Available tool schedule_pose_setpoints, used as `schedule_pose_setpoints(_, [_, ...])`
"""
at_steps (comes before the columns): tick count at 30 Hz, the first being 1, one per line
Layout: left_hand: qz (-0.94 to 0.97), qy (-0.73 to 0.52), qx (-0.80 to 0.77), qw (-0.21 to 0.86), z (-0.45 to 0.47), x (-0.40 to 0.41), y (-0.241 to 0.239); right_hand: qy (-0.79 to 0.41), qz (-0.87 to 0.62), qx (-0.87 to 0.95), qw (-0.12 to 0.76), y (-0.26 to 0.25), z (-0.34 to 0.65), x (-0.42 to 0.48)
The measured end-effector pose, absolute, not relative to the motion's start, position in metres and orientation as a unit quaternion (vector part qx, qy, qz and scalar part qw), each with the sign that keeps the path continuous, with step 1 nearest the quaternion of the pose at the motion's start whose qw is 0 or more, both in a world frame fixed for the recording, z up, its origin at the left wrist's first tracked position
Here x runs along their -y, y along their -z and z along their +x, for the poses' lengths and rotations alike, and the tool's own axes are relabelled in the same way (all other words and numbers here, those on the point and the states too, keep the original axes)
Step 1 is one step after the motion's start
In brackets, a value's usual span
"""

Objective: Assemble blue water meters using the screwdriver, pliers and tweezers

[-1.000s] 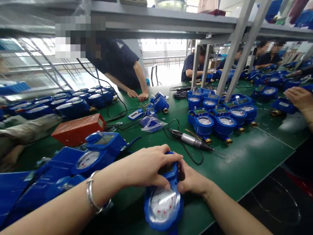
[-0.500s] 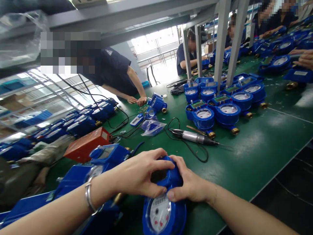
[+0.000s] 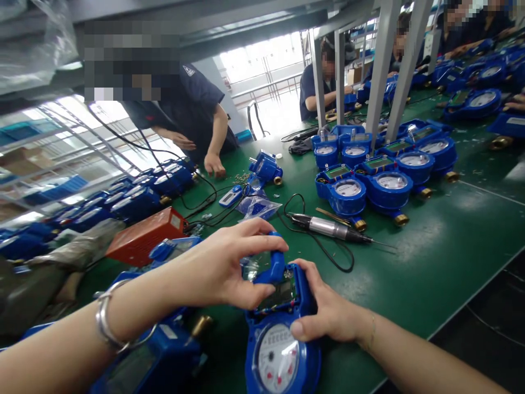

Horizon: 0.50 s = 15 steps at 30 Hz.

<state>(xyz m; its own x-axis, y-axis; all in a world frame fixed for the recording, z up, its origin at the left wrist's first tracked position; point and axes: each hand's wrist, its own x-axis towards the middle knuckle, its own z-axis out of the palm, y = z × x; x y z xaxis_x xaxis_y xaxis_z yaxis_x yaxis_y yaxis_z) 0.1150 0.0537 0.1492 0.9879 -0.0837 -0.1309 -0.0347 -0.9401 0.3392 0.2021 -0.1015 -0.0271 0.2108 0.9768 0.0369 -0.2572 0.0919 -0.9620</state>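
A blue water meter (image 3: 282, 353) with a round white dial lies on the green bench in front of me. My right hand (image 3: 328, 309) grips its upper housing from the right, thumb on the dial rim. My left hand (image 3: 223, 268) pinches the blue hinged lid (image 3: 274, 266) of the meter's display box and holds it raised, so the circuit board under it shows. A silver bracelet is on my left wrist.
An electric screwdriver (image 3: 328, 227) with a black cable lies beyond the meter. Several finished blue meters (image 3: 381, 175) stand at the right, more at the left beside a red box (image 3: 143, 241). A person (image 3: 192, 115) across the bench handles small parts; others work further back.
My left hand has lifted the blue lid off the display box, which was covered by both hands before. The person opposite has drawn one hand back from the bench.
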Motion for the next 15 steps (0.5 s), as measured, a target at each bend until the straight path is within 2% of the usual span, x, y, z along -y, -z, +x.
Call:
schedule_pose_setpoints(3, [0.976, 0.115, 0.045, 0.179, 0.116, -0.063, -0.152, -0.499, -0.45, 0.387, 0.632, 0.029, 0.202, 0.103])
schedule_pose_setpoints(6, [0.969, 0.065, 0.027, 0.235, 0.111, -0.074, -0.152, -0.5, -0.448, 0.39, 0.63, 0.028, 0.203, 0.104])
schedule_pose_setpoints(8, [0.939, -0.014, -0.014, 0.342, 0.104, -0.081, -0.154, -0.497, -0.45, 0.394, 0.629, 0.027, 0.202, 0.104])
schedule_pose_setpoints(12, [0.718, -0.173, -0.096, 0.667, 0.082, -0.082, -0.154, -0.502, -0.441, 0.392, 0.632, 0.028, 0.2, 0.104])
schedule_pose_setpoints(15, [0.556, -0.275, -0.146, 0.77, 0.06, -0.071, -0.135, -0.517, -0.416, 0.373, 0.648, 0.03, 0.198, 0.105])
